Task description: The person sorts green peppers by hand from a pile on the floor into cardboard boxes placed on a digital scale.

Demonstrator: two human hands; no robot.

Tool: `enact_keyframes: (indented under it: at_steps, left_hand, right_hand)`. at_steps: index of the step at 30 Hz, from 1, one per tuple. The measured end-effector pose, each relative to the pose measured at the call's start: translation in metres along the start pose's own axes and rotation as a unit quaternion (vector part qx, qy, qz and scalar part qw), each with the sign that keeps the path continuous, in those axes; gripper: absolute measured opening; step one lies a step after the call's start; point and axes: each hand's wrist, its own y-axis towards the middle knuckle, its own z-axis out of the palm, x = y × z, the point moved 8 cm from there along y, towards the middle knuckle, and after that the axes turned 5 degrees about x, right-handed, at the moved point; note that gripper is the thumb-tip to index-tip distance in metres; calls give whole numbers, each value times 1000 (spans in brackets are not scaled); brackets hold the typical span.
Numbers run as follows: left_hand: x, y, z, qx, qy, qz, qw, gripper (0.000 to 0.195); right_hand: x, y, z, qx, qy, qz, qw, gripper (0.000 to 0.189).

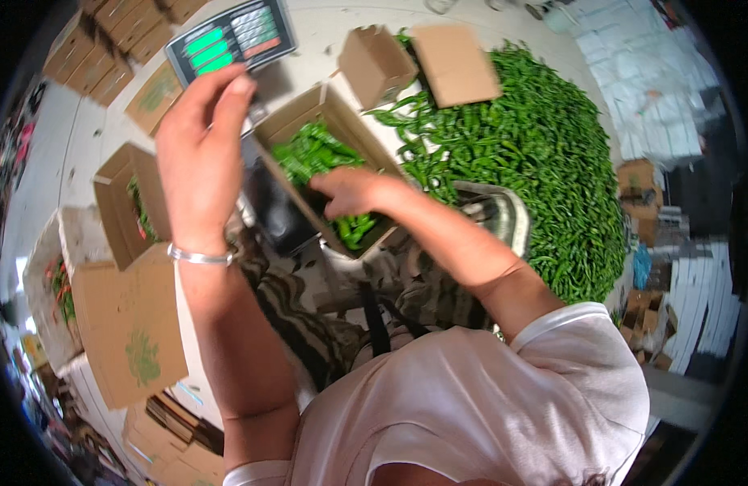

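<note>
An open cardboard box (386, 152) partly filled with green chili peppers (316, 149) stands in front of me, beside or on a dark scale platform (275, 197). My right hand (353, 188) reaches inside with fingers on or just above the peppers; whether it holds any is hidden. My left hand (204, 146) is raised left of the box, with thumb and fingertips close together near the scale's display (231, 39). Blur hides whether anything is between them. That wrist wears a metal bracelet (201, 255). A large heap of green peppers (550, 164) spreads over the floor at right.
A small open carton (374, 67) and a cardboard piece (456, 65) stand by the heap. At left are an open box (116, 206) with some peppers, a printed cardboard box (128, 334) and a sack (43, 291). Cartons (107, 54) are stacked at upper left.
</note>
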Motion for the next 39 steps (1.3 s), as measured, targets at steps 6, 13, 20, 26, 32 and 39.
enact_keyframes:
  at_steps: [6, 13, 20, 26, 32, 39]
  left_hand:
    - [-2, 1, 19, 51, 55, -40, 996, 30]
    - [11, 0, 20, 60, 55, -52, 995, 31]
    - [12, 0, 35, 85, 60, -36, 994, 27]
    - [-5, -11, 73, 137, 143, -47, 979, 29]
    - [1, -22, 101, 183, 207, -73, 958, 34]
    - [10, -12, 127, 208, 214, -135, 945, 32]
  right_hand:
    - [-12, -11, 4, -57, 30, 72, 995, 28]
    - [-12, -57, -61, -186, 32, 106, 976, 64]
    - [-34, -173, -139, -296, 244, 1, 923, 45]
    - [-229, -253, -88, -387, 551, 175, 718, 28]
    - [-411, -217, 39, -426, 647, 345, 529, 12]
    - [-530, -135, 76, -528, 593, 435, 424, 78]
